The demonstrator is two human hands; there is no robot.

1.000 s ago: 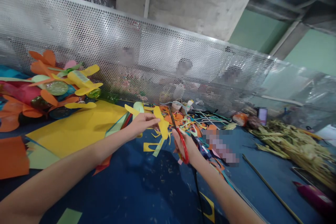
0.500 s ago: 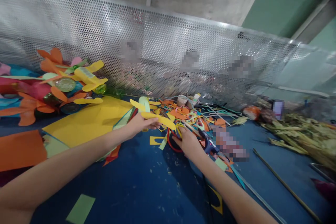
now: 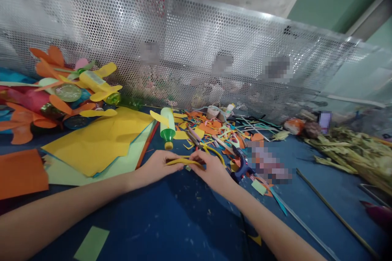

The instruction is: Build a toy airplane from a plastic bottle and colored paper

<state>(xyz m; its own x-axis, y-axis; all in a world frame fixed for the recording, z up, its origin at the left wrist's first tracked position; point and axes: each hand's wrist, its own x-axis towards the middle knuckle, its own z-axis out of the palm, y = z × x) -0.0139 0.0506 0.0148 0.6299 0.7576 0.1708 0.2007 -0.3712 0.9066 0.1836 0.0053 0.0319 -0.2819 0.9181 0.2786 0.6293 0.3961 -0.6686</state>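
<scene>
A thin strip of yellow paper (image 3: pixel 184 160), seen almost edge-on and slightly curved, is stretched between my two hands low over the blue table. My left hand (image 3: pixel 155 170) pinches its left end, while the fingers of my right hand (image 3: pixel 212 172) close on the right end. Just beyond them lie scissors (image 3: pixel 196 140) with their blades pointing away, the handles partly hidden by my right hand. A green bottle (image 3: pixel 167 133) wrapped in pale green paper, with yellow paper blades, lies behind my left hand, cap towards me.
Yellow sheets (image 3: pixel 92 142) and an orange sheet (image 3: pixel 23 173) lie at left, below several paper-bladed bottles (image 3: pixel 65 91). Coloured scraps (image 3: pixel 211 124) and a dark blue glue gun (image 3: pixel 243 165) are right of centre. A stick (image 3: pixel 333 210) and dried leaves (image 3: pixel 343 153) are farther right, before a perforated metal screen (image 3: pixel 190 45).
Both hands have come together nearer to me. My right hand has left the scissors and grips the yellow paper that my left hand held alone. The wrapped bottle shows more fully.
</scene>
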